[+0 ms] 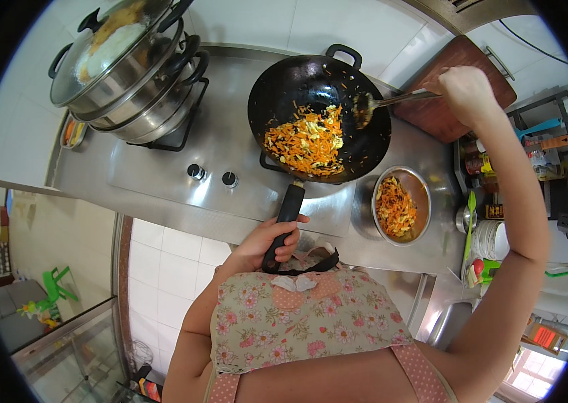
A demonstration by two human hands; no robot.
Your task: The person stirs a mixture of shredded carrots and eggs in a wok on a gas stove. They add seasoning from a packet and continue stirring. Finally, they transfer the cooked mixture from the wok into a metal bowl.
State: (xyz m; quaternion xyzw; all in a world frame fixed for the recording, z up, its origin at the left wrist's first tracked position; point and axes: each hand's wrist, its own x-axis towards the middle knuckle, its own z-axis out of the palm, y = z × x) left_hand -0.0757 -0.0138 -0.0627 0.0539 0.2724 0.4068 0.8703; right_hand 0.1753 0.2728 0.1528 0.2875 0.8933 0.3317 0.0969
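Note:
My left hand (270,244) grips the black handle (290,205) of a dark wok (309,78). Shredded carrot with yellow egg pieces and dark bits (306,141) lies in a heap toward the wok's near left side. Raised at the upper right, my right hand (468,95) is closed around the handle of a metal spatula or ladle (387,101). Its head, smeared with food, hangs over the wok's right wall; whether it touches the wall I cannot tell. Right of the wok stands a steel bowl (427,216) holding more of the same carrot mixture (395,207).
A stacked steel steamer (112,113) with a glass lid stands on the left burner. Two stove knobs (196,172) sit at the front. A wooden cutting board (427,106) leans against the back wall. Bottles, stacked white bowls (488,241) and a rack line the right side.

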